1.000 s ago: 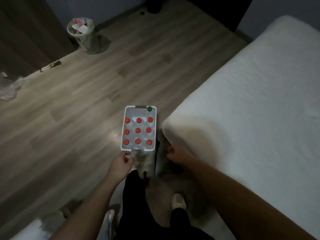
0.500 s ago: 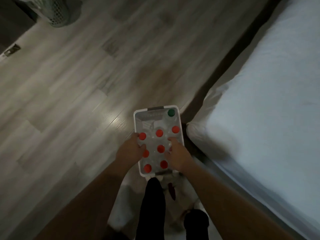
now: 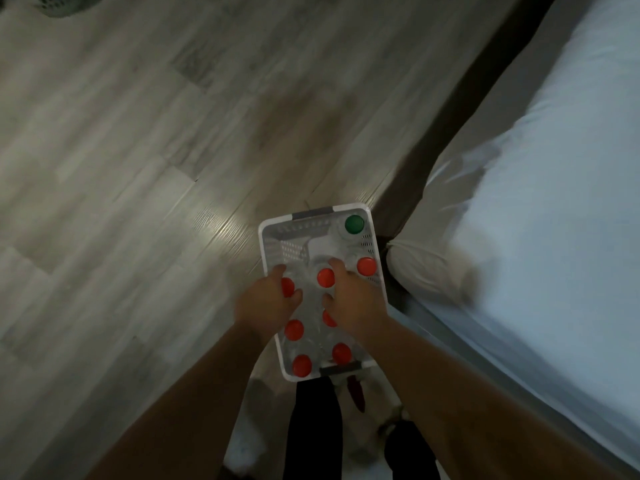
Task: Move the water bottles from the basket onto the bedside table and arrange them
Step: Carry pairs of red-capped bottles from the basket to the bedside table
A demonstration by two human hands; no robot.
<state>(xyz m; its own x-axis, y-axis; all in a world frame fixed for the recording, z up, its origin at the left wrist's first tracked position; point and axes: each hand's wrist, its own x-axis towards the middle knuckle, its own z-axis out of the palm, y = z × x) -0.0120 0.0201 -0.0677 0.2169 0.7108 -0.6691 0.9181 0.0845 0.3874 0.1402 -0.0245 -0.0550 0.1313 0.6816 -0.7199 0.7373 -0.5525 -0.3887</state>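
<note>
Left hand (image 3: 265, 304), right hand (image 3: 355, 303) round red-capped bottles (image 3: 294, 330) in basket (image 3: 262, 244)

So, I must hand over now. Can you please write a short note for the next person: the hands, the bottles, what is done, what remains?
Left hand: fingers curl round the left red-capped bottle in the basket.
Right hand: grips the middle red-capped bottle.
Things: basket on the floor beside the bed; other red-capped bottles and one green-capped bottle stand in it.
Done: no bottle is out of the basket in view; bedside table not in view.
Left: lift bottles out, carry them to the table, arrange them.
</note>
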